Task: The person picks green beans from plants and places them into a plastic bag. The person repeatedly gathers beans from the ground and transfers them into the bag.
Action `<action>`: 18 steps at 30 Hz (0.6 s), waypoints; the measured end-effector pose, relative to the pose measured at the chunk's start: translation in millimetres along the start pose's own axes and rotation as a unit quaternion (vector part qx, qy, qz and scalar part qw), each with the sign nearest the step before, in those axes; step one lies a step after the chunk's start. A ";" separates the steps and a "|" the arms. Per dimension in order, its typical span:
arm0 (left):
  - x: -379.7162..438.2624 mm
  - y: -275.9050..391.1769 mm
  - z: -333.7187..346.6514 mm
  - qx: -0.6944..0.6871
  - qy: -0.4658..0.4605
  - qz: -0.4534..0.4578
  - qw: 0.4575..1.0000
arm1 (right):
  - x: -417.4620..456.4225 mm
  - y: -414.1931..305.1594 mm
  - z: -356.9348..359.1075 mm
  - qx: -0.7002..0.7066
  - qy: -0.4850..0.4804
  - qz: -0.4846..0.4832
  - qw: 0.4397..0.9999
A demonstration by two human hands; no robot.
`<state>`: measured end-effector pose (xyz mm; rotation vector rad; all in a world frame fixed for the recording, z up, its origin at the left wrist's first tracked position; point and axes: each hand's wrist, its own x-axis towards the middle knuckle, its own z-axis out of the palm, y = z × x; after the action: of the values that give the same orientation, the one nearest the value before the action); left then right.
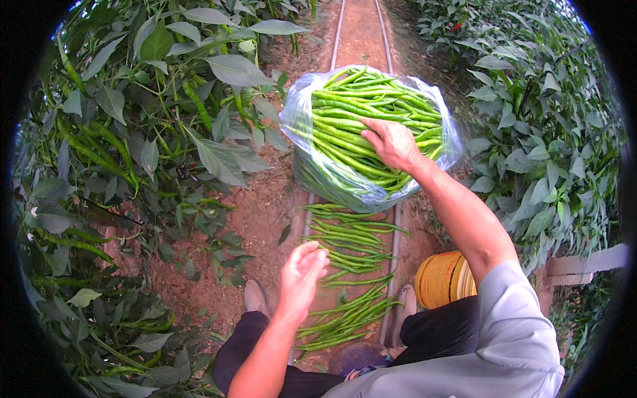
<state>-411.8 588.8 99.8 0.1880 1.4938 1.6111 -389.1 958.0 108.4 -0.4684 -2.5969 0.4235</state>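
Note:
A clear plastic bag (450,134) full of long green chili peppers (343,137) stands before me across two metal rails. My right hand (393,142) rests on top of these peppers, palm down with fingers bent; whether it grips any of them is hard to tell. Lower and to the left, my left hand (303,266) is held over the ground with its fingers curled and thumb near them, and no pepper shows in it. Beside it, loose green peppers (353,318) lie in rows between the rails, from the bag's near side down towards my feet.
Pepper plants with hanging fruit (107,144) crowd the left side, and more plants (537,149) line the right. A yellow plastic bucket (440,279) lies by my right leg. The rails (385,35) run along the soil path beyond the bag. A pale beam (587,261) juts in at the right.

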 end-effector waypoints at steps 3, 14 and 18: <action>1.0 0.2 0.7 0.001 -0.007 -0.001 1.000 | 14.8 8.9 -9.0 0.027 -0.099 0.089 0.991; 2.7 0.5 -1.5 0.002 -0.006 -0.006 1.000 | -9.2 17.0 1.2 -0.153 0.034 -0.069 0.985; 1.6 1.1 -1.4 0.007 0.000 -0.009 1.000 | 6.0 4.0 -2.8 -0.157 0.093 -0.094 0.979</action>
<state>-414.1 589.0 99.6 0.1809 1.5031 1.5872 -391.7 964.6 111.6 -0.3402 -2.5002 -0.0927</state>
